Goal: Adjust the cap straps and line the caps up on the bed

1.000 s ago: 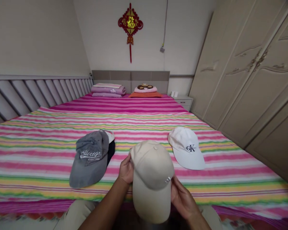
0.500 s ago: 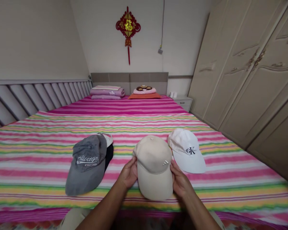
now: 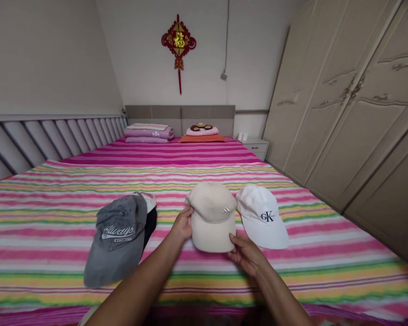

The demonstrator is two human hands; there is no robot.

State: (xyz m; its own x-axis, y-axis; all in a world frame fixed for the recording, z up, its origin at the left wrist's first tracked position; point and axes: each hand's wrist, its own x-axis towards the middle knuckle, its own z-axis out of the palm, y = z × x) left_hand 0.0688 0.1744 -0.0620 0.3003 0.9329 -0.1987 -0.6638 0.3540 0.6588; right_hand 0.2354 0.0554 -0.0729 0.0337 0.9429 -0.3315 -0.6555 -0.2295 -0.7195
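A beige baseball cap (image 3: pixel 213 203) with a small logo is held between my two hands, its brim toward me. My left hand (image 3: pixel 183 222) grips its left side near where crown and brim meet. The thumb of my right hand (image 3: pixel 246 252) lies on the brim's right corner, with the fingers partly under it. Just right of it, a white cap (image 3: pixel 263 217) with dark lettering lies on the bed. To the left, a grey cap (image 3: pixel 119 240) with white lettering rests partly over a black cap (image 3: pixel 150 227) and something white.
The caps are on a bed with a striped sheet (image 3: pixel 197 290). Folded bedding (image 3: pixel 149 132) and a pink pillow pile (image 3: pixel 202 131) lie by the headboard (image 3: pixel 156 112). A rail (image 3: pixel 54 140) runs along the left; a wardrobe (image 3: pixel 326 117) and nightstand (image 3: pixel 256 147) stand right.
The beige cap has moved away from me, up the bed, with both hands on it. My right hand has shifted from the cap's side to the brim's front corner.
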